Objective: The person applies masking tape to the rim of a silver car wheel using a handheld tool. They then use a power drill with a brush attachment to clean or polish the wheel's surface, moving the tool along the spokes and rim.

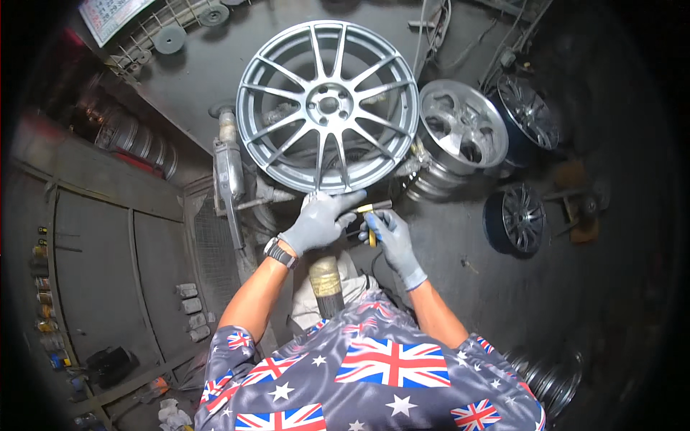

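A silver multi-spoke alloy wheel (328, 105) is mounted upright-facing on a metal stand (228, 179). Just below its lower rim is my left hand (320, 224) in a grey glove, index finger reaching right, the others curled; what they hold, if anything, is hidden. A small pale item (314, 197) shows at its top edge, unclear. My right hand (392, 241), also gloved, grips a small yellow-handled tool (371, 231) with a dark head, beside my left fingertips. Below my hands stands a cylinder wrapped in yellowish material (325, 280).
Another silver wheel (463, 122) lies on a stack at the right, with dark-rimmed wheels (521, 219) beyond. More rims (144, 147) are racked at the left, near shelves of small cans (44, 294). Wrapped packs (192, 309) sit lower left, and stacked rims (550, 377) lower right.
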{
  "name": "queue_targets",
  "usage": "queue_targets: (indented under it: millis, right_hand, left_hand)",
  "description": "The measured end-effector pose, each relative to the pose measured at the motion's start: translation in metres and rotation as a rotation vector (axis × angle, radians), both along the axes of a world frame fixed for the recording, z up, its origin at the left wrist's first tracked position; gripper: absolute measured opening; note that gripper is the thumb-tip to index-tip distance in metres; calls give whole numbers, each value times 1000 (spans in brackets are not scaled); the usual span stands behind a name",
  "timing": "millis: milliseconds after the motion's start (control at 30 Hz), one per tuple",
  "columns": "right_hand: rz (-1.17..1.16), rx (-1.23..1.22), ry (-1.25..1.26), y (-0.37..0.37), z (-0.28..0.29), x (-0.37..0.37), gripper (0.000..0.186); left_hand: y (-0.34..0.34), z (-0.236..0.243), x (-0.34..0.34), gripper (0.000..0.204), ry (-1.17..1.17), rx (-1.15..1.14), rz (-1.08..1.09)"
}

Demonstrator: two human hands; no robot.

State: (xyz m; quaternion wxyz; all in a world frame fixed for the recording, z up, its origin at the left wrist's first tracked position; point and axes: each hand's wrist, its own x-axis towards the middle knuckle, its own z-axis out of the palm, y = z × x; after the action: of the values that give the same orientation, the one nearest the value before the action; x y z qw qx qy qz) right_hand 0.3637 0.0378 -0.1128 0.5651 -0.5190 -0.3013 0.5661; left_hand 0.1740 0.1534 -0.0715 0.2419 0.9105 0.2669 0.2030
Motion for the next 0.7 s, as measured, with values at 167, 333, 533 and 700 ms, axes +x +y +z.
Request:
queue_targets:
  millis: [167,333,533,700]
  right_hand:
    - [-245,-91,-3,17,-8,-25,32]
    - [-399,-106,20,25,7,-54,32]
    - [-348,-23,12,23,-1,-75,28]
    - [-173,-52,122,6,9,-58,33]
  left_hand:
    - [-8,3,0,62,95,-45,86]
    - [-19,-3,-1,56,138,235,197]
    - [-25,0,-8,47,158,290,251]
    - [-26,-7,-17,47,149,251,253]
